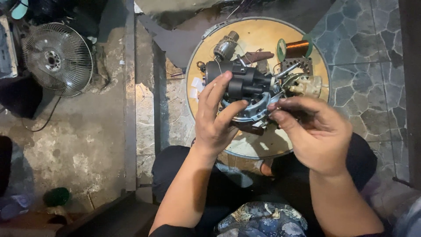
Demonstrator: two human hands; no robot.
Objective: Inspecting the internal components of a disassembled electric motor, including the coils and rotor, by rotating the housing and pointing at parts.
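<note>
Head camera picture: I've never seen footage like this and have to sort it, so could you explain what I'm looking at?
It is one view, from a camera on a person's head, looking down at their own two bare hands. The left hand grips a black motor assembly with a metal ring. The right hand pinches at its edge; what the fingers hold is too small to tell. Beneath is a round wooden tray holding a copper wire spool, a cream plastic part and small metal parts. A fan guard lies on the floor to the left.
</note>
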